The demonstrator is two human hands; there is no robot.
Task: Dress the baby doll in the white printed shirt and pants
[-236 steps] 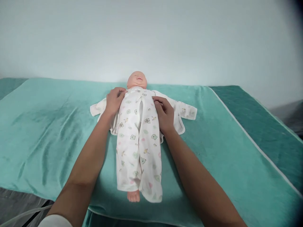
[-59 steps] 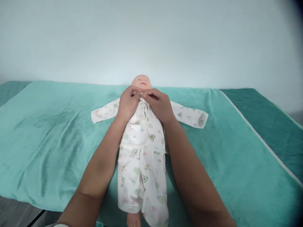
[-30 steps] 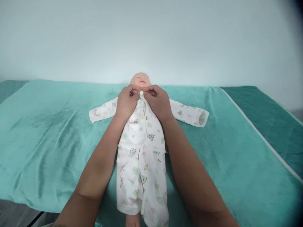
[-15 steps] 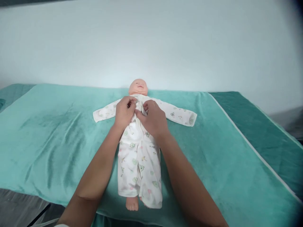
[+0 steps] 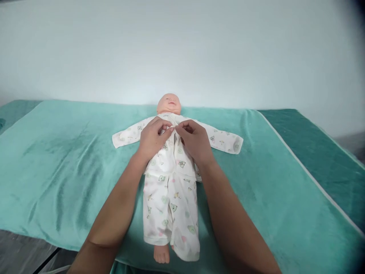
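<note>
Item: one baby doll [image 5: 169,103], bald, lying on its back with head toward the wall [image 5: 182,49], on a light green plush blanket [image 5: 71,171].

Clothing, upper: one white printed top [image 5: 168,163], long-sleeved, front panels drawn over the chest, hem overlapping the trousers; both sleeves spread outward. In the earliest view it lay opened out at the doll's sides; now it covers the torso.

Clothing, lower: one pair of white printed trousers [image 5: 184,209], matching; waist formerly exposed up at the chest, now under the top. One bare foot [image 5: 161,254] protrudes from the left-hand leg; the other leg hangs lower.

Left hand [image 5: 155,139]: on the doll's chest, thumb and forefinger pinched narrow on the top's front edge.

Right hand [image 5: 195,140]: opposite, thumb and forefinger likewise pinched on the front edge, fingertips close to the left's. Half a second ago these fingers were more spread and farther from the left's; a second ago both hands were up at the collar, a button showing between them.

Surroundings: dark green cloth [image 5: 313,148] at right, meeting the blanket's pale border; grey floor [image 5: 19,251], lower left.
</note>
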